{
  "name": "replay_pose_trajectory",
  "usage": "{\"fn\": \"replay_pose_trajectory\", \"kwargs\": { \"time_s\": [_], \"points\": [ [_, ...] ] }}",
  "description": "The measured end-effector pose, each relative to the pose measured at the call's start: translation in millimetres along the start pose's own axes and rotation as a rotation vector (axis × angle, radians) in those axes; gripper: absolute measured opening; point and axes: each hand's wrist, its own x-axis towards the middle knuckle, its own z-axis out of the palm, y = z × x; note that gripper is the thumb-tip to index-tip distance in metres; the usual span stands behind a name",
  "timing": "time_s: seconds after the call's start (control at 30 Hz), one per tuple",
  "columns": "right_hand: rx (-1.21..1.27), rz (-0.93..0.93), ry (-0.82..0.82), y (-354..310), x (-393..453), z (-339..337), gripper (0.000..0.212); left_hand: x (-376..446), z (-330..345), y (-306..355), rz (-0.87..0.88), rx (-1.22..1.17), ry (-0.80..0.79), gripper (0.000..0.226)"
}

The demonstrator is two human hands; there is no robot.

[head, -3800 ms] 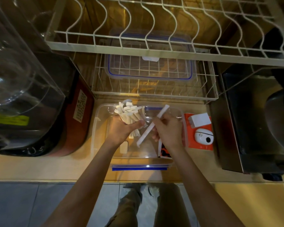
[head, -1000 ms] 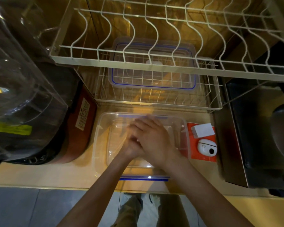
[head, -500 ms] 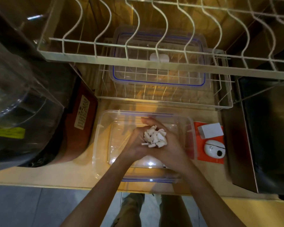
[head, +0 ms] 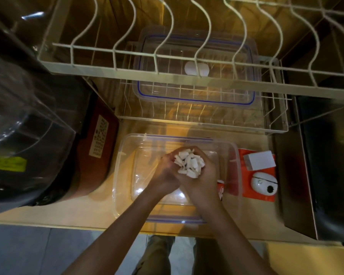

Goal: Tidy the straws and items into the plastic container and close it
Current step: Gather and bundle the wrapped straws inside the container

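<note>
While both my left hand (head: 165,175) and right hand (head: 202,180) wrap the bundle of white paper-wrapped straws (head: 189,162) upright over the clear plastic container (head: 123,155) at frame centre, loosening unevenly could splay straws past its rim; blue-sealed lid (head: 197,92) sits upper centre.

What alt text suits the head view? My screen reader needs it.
Both hands, left hand and right hand, grip a bundle of white wrapped straws upright over an open clear plastic container on a counter. Its lid lies on a wire rack behind.
</note>
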Motion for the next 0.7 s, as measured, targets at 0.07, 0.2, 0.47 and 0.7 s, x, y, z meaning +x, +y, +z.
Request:
{"fn": "replay_pose_trajectory", "kwargs": {
  "time_s": [0.07,0.2,0.47,0.7],
  "points": [
    [0.026,0.018,0.038,0,1,1,0.048,4,4,-5,0.074,-0.226,0.048,0.041],
    [0.011,0.043,0.089,-6,2,0,0.047,4,7,2,0.050,-0.404,0.019,0.049],
    [0.569,0.278,0.055,-12,2,-20,0.031,-16,-8,25,0.215,0.680,0.194,0.062],
    [-0.214,-0.025,-0.161,-20,-8,-63,0.071,-38,-35,31,0.112,1.247,0.076,0.030]
  ]
}}
